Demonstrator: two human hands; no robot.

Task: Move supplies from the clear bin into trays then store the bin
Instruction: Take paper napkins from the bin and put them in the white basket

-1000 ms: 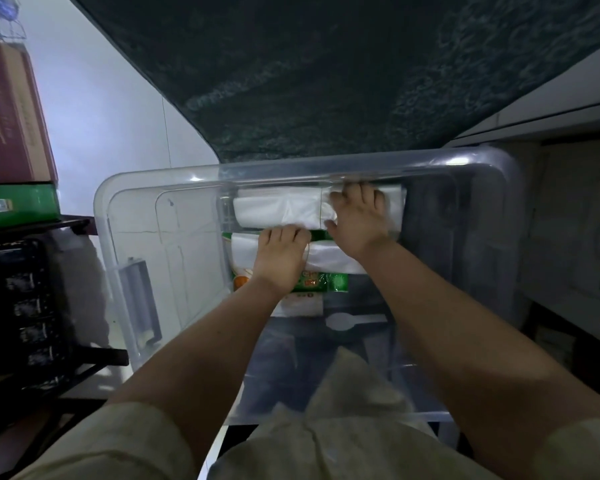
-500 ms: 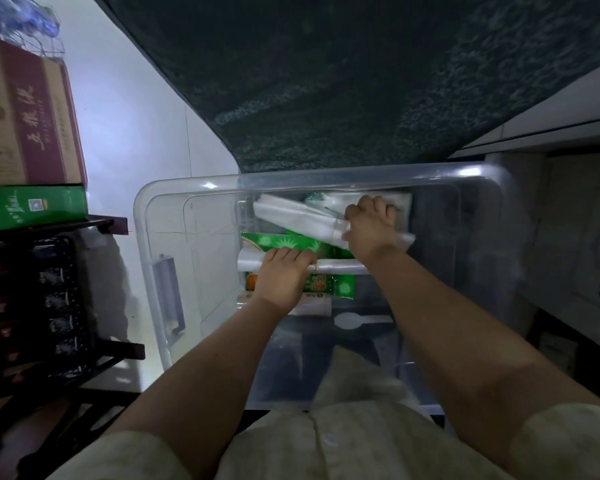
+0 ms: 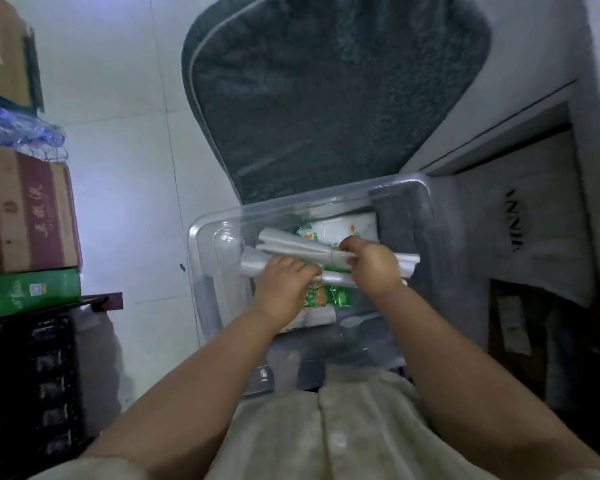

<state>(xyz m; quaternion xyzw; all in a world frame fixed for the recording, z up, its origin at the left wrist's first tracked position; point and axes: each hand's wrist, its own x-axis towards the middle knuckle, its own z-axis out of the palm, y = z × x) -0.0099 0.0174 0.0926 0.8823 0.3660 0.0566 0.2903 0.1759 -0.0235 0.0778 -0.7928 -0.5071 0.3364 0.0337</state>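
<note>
The clear bin point(image 3: 201, 237) sits on the floor below me, at the near edge of a dark rug. Both my arms reach into it. My right hand point(image 3: 371, 266) is closed on a white plastic bag roll point(image 3: 291, 244), lifted and tilted above the other packs. My left hand point(image 3: 283, 285) grips a second white bag roll point(image 3: 253, 266) lower down. Under them lie a green and orange pack point(image 3: 326, 296) and a white pack with green print point(image 3: 343, 228). A white plastic spoon point(image 3: 357, 320) rests on the bin floor.
A dark green rug point(image 3: 326, 98) lies beyond the bin. Stacked cardboard boxes point(image 3: 28, 209) and a green box point(image 3: 28, 292) stand on a dark rack point(image 3: 25, 375) at left. A white bag with black letters point(image 3: 520, 223) and a cabinet opening are at right.
The view has tilted up, so the bin sits lower in view. My right hand has lifted its white roll higher and tilted it; my left hand has raised the second roll.
</note>
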